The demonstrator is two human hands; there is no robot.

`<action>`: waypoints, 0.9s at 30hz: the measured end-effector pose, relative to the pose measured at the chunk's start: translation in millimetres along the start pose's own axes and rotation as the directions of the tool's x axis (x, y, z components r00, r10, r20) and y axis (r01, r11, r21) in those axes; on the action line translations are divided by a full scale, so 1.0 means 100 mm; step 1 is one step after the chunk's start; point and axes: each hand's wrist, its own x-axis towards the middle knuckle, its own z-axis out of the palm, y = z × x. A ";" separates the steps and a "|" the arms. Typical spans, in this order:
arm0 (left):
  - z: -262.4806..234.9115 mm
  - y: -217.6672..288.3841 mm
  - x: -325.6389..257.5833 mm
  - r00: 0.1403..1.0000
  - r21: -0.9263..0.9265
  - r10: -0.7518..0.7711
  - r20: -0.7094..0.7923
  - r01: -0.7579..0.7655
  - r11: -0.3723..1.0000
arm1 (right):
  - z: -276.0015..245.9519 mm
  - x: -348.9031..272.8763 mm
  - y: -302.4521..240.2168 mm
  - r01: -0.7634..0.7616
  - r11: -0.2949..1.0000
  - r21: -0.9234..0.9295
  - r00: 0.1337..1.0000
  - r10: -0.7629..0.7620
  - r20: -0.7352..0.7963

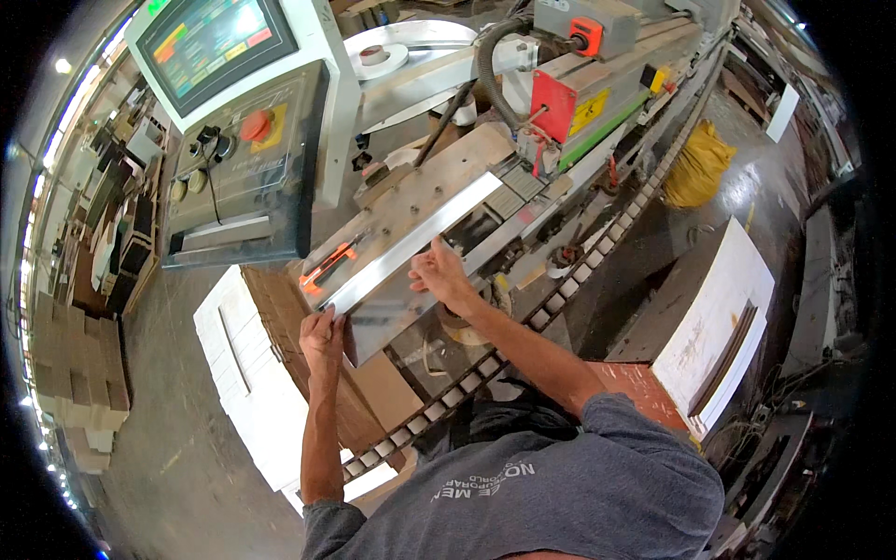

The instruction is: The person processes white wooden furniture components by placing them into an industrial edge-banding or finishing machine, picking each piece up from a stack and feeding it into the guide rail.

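Grey workshop floor (177,401) spreads through the left of the frame, with one stack of brown cardboard (79,364) at its far left edge. One long machine (644,56) fills the upper right, and its chain track (490,366) of pale blocks runs in front of my grey shirt (569,485). One control console (280,187) stands upper left, its screen (219,51) lit. I count two white-faced stacks: a left stack (247,355) below the console and a right stack (714,327) at the right. The worn tan bench (439,182) slants across the middle, and one yellow bag (700,165) sits on the floor at upper right.

On the bench, at the centre of the frame, lies one long white strip (420,235), running from lower left to upper right. At its lower-left end, the fingers of my left hand (322,341) are nearly closed, thumb and fingertips pinching that end. My right hand (441,278) is near the strip's middle, its fingers loosely curled; I cannot tell whether they touch it. One orange-and-black knife (327,269) lies beside the strip. Smallest is one red button (256,126) on the console.
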 end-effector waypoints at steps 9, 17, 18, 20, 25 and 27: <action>0.10 -0.09 0.01 0.998 -0.023 0.050 0.047 -0.049 0.999 | 0.06 0.03 -0.14 0.102 0.975 -0.198 0.991 -0.116 -0.061; 0.23 0.20 0.23 0.995 -0.029 0.095 0.037 -0.094 0.995 | -0.19 0.16 -0.27 0.182 0.884 -0.430 0.969 -0.236 -0.075; 0.28 0.24 0.27 0.990 -0.064 0.144 0.009 -0.143 0.988 | -0.27 0.18 -0.30 0.184 0.899 -0.398 0.969 -0.235 -0.081; 0.39 0.34 0.33 0.989 -0.055 0.149 0.012 -0.148 0.987 | -0.37 0.19 -0.41 0.183 0.913 -0.364 0.970 -0.228 -0.086; 0.73 0.61 0.49 0.987 -0.078 0.156 0.026 -0.154 0.985 | -0.68 0.26 -0.77 0.090 0.898 -0.431 0.958 -0.196 -0.208; 0.92 0.80 0.59 0.985 -0.090 0.171 0.004 -0.170 0.981 | -0.93 0.34 -0.84 0.116 0.896 -0.429 0.950 -0.226 -0.215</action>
